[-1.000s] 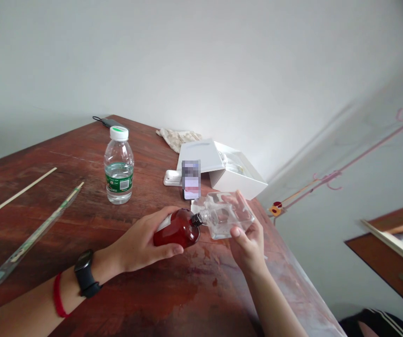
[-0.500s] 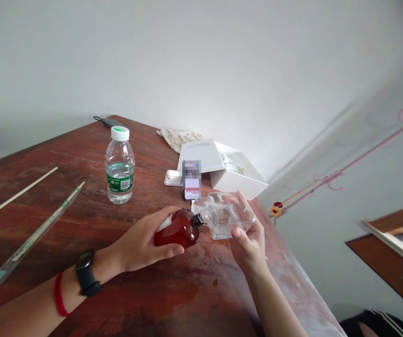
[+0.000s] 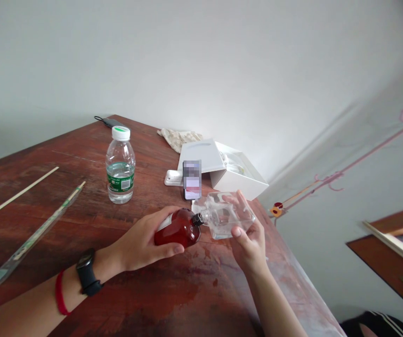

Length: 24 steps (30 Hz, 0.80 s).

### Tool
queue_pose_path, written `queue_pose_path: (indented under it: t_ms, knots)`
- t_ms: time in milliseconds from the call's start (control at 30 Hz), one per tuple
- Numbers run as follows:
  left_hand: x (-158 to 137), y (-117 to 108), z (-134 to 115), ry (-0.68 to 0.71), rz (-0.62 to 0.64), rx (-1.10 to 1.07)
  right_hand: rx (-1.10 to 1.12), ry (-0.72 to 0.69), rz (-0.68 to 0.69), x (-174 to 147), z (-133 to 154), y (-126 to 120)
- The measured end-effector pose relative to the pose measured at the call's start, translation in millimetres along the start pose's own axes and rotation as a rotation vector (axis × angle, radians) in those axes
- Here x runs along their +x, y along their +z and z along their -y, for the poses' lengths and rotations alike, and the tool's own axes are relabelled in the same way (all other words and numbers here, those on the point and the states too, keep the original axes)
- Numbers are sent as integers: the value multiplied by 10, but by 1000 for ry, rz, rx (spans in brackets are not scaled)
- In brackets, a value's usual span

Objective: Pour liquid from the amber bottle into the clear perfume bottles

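My left hand [image 3: 148, 238] is wrapped round a reddish-brown bottle [image 3: 182, 228] with a pale label, tipped so that its dark threaded neck points right. In my right hand [image 3: 250, 243] is a clear square glass bottle [image 3: 227, 215], tilted with its mouth toward the left. The two necks meet; whether liquid passes between them cannot be made out. Behind the clear bottle lies something whitish, partly hidden. A dark watch [image 3: 87, 271] and a red wristband [image 3: 61, 294] are on my left forearm.
A water bottle [image 3: 120, 166] with a white cap stands left. Bamboo sticks [image 3: 18, 194] and wrapped chopsticks [image 3: 43, 229] lie further left. A phone [image 3: 192, 180] leans on a white box [image 3: 238, 175], beside a small white case [image 3: 173, 177]. A cloth [image 3: 178, 138] lies behind. Wet patches mark the wooden table [image 3: 173, 295].
Almost nothing differs. Both hands keep the two bottles neck to neck, and the whole view has shifted very slightly.
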<state>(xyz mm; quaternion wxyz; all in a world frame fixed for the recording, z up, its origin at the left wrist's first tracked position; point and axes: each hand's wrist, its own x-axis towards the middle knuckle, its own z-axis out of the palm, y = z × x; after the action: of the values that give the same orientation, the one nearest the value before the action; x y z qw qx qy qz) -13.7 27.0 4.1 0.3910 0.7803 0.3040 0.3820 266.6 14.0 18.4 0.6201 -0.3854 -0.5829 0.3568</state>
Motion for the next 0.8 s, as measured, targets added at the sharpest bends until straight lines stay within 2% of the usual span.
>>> queue_pose_path:
  t_ms: [467,800]
  knots:
    - [-9,5,-6,-17,-2,-8,-22,-5,16,17,-4,-11]
    - [-4,-4,-49,0,-1,-45,49,2,-9,73,-47,-28]
